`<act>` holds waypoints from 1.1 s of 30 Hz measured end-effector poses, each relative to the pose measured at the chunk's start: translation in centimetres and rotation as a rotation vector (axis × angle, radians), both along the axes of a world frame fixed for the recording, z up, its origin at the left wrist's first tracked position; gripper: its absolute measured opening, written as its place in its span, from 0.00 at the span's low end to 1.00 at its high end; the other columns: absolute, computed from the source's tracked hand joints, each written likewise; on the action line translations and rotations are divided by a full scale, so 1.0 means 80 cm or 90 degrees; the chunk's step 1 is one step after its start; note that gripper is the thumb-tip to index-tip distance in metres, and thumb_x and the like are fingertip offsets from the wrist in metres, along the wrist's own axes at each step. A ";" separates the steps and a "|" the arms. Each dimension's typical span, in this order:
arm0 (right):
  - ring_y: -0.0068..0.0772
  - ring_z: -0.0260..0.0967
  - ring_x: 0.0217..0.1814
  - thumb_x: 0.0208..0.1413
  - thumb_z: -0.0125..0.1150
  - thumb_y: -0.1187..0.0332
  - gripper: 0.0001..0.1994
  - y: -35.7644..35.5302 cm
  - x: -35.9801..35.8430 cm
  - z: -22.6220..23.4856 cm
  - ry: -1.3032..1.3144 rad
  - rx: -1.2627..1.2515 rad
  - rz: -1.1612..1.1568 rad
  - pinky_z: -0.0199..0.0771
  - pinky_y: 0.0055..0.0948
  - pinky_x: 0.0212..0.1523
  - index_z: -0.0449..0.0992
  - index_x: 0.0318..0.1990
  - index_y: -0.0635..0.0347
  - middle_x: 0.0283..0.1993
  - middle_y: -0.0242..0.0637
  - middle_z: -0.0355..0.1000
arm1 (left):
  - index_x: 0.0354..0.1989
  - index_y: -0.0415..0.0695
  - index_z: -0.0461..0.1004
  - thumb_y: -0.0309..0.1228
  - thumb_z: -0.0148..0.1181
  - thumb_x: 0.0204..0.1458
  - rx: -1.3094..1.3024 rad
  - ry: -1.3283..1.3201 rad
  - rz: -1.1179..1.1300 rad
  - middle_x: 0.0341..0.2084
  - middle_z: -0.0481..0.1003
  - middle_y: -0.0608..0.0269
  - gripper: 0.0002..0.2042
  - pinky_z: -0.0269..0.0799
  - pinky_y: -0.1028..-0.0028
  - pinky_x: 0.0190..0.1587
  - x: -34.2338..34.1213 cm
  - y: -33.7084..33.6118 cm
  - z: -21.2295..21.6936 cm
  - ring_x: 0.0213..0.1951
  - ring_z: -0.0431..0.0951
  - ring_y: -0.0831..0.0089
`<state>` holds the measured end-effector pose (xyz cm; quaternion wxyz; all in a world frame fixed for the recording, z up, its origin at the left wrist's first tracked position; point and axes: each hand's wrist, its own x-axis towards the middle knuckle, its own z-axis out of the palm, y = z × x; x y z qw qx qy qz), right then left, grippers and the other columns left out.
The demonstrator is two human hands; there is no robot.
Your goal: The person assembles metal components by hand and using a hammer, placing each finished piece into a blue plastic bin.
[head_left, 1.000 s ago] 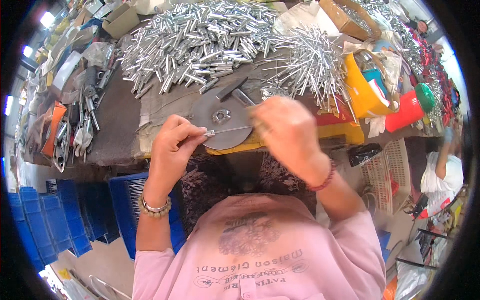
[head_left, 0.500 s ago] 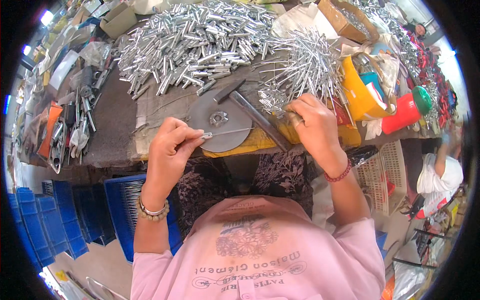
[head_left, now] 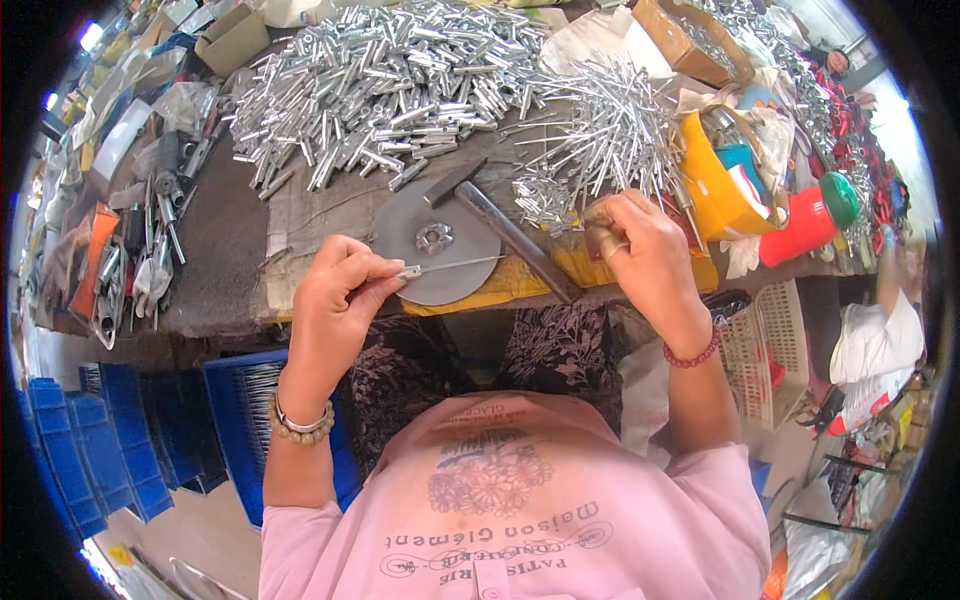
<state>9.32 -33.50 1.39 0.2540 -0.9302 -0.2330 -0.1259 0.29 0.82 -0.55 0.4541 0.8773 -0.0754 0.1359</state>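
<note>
My left hand (head_left: 342, 290) pinches a thin metal rod (head_left: 455, 265) by the small silver sleeve at its end, between thumb and index finger. The rod points right, above a round grey metal disc (head_left: 402, 232). A hammer (head_left: 508, 232) lies across the disc's right side, its handle end toward me. Just right of the hammer, my right hand (head_left: 645, 250) is closed, thumb and fingers together. What it holds, if anything, I cannot make out. Close to its fingertips lies a small heap of short metal pins (head_left: 541, 200).
Behind the disc is a big pile of silver tubes (head_left: 385, 85), with a bundle of thin rods (head_left: 615, 125) right of it. A yellow container (head_left: 715, 185) and a red jar with a green lid (head_left: 800, 225) stand at right. Blue crates (head_left: 235, 440) sit below the table's left side.
My right hand has drawn slightly right and toward me, away from the small pins. My left hand holds the rod in much the same place.
</note>
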 end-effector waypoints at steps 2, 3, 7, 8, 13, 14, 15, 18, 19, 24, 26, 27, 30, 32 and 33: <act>0.50 0.81 0.46 0.56 0.70 0.76 0.09 0.003 -0.001 -0.004 -0.009 -0.015 0.012 0.81 0.47 0.48 0.82 0.43 0.57 0.42 0.41 0.78 | 0.43 0.39 0.87 0.17 0.74 0.54 -0.001 -0.001 0.000 0.36 0.75 0.63 0.09 0.74 0.72 0.40 -0.001 0.000 0.000 0.36 0.77 0.71; 0.50 0.81 0.46 0.55 0.70 0.75 0.09 0.004 -0.001 -0.007 -0.019 -0.031 0.024 0.81 0.46 0.47 0.82 0.43 0.57 0.42 0.41 0.77 | 0.43 0.39 0.87 0.17 0.74 0.54 -0.011 0.007 -0.001 0.36 0.74 0.63 0.09 0.72 0.73 0.41 -0.002 -0.001 0.001 0.38 0.77 0.72; 0.48 0.81 0.46 0.54 0.71 0.75 0.09 0.016 0.000 -0.010 -0.102 -0.098 0.035 0.82 0.44 0.47 0.82 0.42 0.57 0.40 0.40 0.77 | 0.43 0.39 0.87 0.16 0.73 0.55 -0.026 0.019 0.003 0.36 0.74 0.64 0.09 0.71 0.73 0.42 -0.003 -0.001 -0.001 0.40 0.76 0.72; 0.48 0.81 0.45 0.54 0.71 0.75 0.09 0.018 0.001 -0.007 -0.115 -0.121 0.045 0.82 0.44 0.47 0.82 0.42 0.57 0.40 0.39 0.77 | 0.43 0.39 0.87 0.16 0.73 0.55 -0.025 0.020 0.005 0.36 0.74 0.64 0.09 0.71 0.73 0.42 -0.003 -0.001 -0.001 0.40 0.76 0.72; 0.45 0.82 0.43 0.53 0.71 0.78 0.09 0.016 0.010 -0.012 -0.136 -0.117 0.058 0.84 0.42 0.44 0.82 0.41 0.57 0.39 0.38 0.77 | 0.42 0.39 0.87 0.17 0.73 0.54 -0.011 -0.001 -0.005 0.36 0.74 0.63 0.08 0.70 0.73 0.43 -0.001 0.000 -0.001 0.40 0.76 0.70; 0.43 0.82 0.41 0.52 0.71 0.79 0.09 0.015 0.011 -0.007 -0.075 -0.041 0.043 0.84 0.40 0.43 0.82 0.40 0.58 0.39 0.39 0.78 | 0.42 0.39 0.87 0.17 0.73 0.54 -0.011 0.000 -0.001 0.36 0.74 0.63 0.08 0.70 0.73 0.43 -0.001 0.000 0.000 0.40 0.76 0.70; 0.41 0.83 0.39 0.52 0.70 0.80 0.09 0.011 0.011 -0.003 -0.014 0.033 0.026 0.85 0.38 0.41 0.82 0.40 0.59 0.40 0.39 0.79 | 0.42 0.39 0.87 0.17 0.73 0.54 -0.015 0.000 0.000 0.36 0.75 0.63 0.08 0.70 0.73 0.43 -0.002 -0.001 0.000 0.40 0.76 0.70; 0.31 0.82 0.34 0.57 0.70 0.80 0.08 -0.002 0.015 -0.003 0.094 0.194 0.012 0.83 0.31 0.37 0.83 0.43 0.62 0.39 0.37 0.81 | 0.43 0.39 0.87 0.18 0.73 0.55 -0.020 0.000 0.001 0.36 0.75 0.63 0.08 0.70 0.73 0.43 -0.003 -0.001 -0.002 0.40 0.76 0.70; 0.28 0.81 0.33 0.59 0.69 0.79 0.08 -0.003 0.015 -0.005 0.199 0.311 -0.017 0.82 0.30 0.36 0.83 0.45 0.63 0.38 0.36 0.81 | 0.43 0.39 0.86 0.18 0.73 0.55 -0.019 -0.001 -0.002 0.36 0.75 0.63 0.08 0.71 0.73 0.43 -0.003 -0.001 -0.002 0.40 0.76 0.70; 0.25 0.81 0.33 0.60 0.68 0.80 0.07 -0.004 0.015 -0.013 0.125 0.233 -0.029 0.81 0.27 0.35 0.83 0.45 0.65 0.39 0.37 0.82 | 0.43 0.39 0.87 0.19 0.74 0.56 -0.006 -0.022 0.000 0.36 0.76 0.61 0.08 0.74 0.71 0.40 -0.001 0.000 -0.003 0.36 0.79 0.68; 0.27 0.81 0.32 0.60 0.68 0.81 0.07 -0.006 0.013 -0.013 0.044 0.178 -0.015 0.80 0.28 0.34 0.85 0.44 0.64 0.39 0.37 0.80 | 0.43 0.39 0.87 0.19 0.74 0.56 -0.006 -0.022 0.000 0.36 0.76 0.61 0.08 0.74 0.71 0.40 -0.001 -0.001 -0.004 0.36 0.79 0.68; 0.27 0.81 0.32 0.60 0.68 0.81 0.07 -0.005 0.010 -0.009 0.044 0.177 -0.015 0.80 0.28 0.34 0.85 0.44 0.64 0.39 0.37 0.80 | 0.43 0.39 0.87 0.19 0.74 0.56 -0.003 -0.020 0.002 0.36 0.76 0.61 0.08 0.74 0.71 0.40 -0.001 -0.001 -0.003 0.36 0.79 0.68; 0.35 0.83 0.36 0.57 0.70 0.79 0.08 0.001 0.005 0.000 0.061 0.134 0.000 0.82 0.33 0.38 0.86 0.43 0.61 0.41 0.37 0.80 | 0.43 0.39 0.87 0.18 0.73 0.55 -0.010 -0.001 0.002 0.36 0.75 0.62 0.09 0.72 0.73 0.41 -0.003 -0.001 0.000 0.38 0.77 0.70; 0.40 0.82 0.43 0.54 0.73 0.76 0.08 0.002 0.006 -0.005 -0.060 -0.009 0.041 0.82 0.38 0.44 0.87 0.43 0.59 0.42 0.36 0.79 | 0.44 0.39 0.86 0.17 0.73 0.55 -0.022 0.013 -0.001 0.37 0.73 0.63 0.09 0.69 0.74 0.42 -0.003 -0.001 0.000 0.39 0.75 0.71; 0.40 0.82 0.43 0.54 0.73 0.76 0.08 0.004 0.007 -0.006 -0.060 -0.009 0.040 0.82 0.38 0.44 0.87 0.43 0.59 0.42 0.36 0.79 | 0.44 0.39 0.86 0.17 0.73 0.55 -0.022 0.014 -0.002 0.37 0.73 0.63 0.09 0.69 0.74 0.42 -0.003 -0.001 -0.001 0.39 0.75 0.72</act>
